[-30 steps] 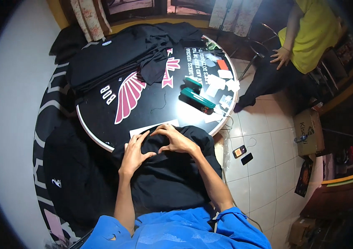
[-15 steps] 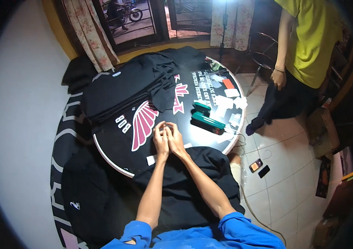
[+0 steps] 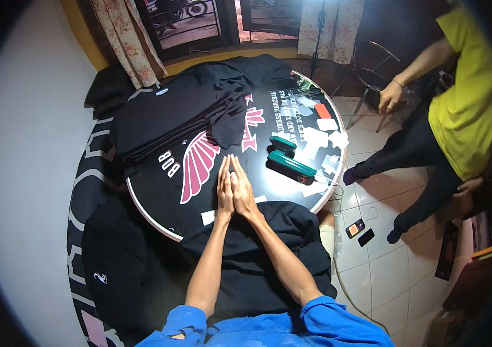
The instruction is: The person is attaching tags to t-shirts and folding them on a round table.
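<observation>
Black cloth [image 3: 246,272] is lying beneath the forearms [image 3: 206,272], whose dragging could crease it, while left hand [image 3: 225,194] and right hand [image 3: 243,194] are pressing together palm-to-palm.

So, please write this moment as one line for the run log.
Left hand: palm to palm with right hand | Held: nothing visible | Under hands: table | Near: black cloth

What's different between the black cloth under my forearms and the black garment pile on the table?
The black cloth looks loose and rumpled; the garment pile is layered and mostly flat. The black cloth lies at the near edge of the table, while the garment pile rests on its far left part. Both are dark fabric.
</observation>
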`<state>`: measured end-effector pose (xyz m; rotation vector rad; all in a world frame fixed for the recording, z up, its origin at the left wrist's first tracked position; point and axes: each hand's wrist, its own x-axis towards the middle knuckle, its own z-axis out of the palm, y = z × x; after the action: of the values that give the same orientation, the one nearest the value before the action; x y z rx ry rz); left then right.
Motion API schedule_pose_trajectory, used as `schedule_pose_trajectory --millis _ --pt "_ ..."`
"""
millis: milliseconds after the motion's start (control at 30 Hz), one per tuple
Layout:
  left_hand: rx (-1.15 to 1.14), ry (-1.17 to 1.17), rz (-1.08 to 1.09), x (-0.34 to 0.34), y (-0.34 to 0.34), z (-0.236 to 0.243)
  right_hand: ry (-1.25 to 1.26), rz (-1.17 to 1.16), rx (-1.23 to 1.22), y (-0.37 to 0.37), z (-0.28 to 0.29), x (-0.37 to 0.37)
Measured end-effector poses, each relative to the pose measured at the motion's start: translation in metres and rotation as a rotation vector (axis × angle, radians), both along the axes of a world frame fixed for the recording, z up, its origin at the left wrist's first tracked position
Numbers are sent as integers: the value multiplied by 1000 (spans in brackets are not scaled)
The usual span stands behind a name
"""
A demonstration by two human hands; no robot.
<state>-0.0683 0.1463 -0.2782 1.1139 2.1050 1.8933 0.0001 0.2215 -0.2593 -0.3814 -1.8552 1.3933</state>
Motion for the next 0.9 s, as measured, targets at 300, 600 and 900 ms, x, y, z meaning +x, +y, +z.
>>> schedule_pose_trajectory --millis 300,600,900 --pt "-37 22 15 4 1 -1 28 95 -126 0 7 3" --pt "-57 45 28 0 -7 -3 -25 62 -110 1 5 5" --pt "-75 64 48 0 -2 -1 -25 66 -123 2 5 5"
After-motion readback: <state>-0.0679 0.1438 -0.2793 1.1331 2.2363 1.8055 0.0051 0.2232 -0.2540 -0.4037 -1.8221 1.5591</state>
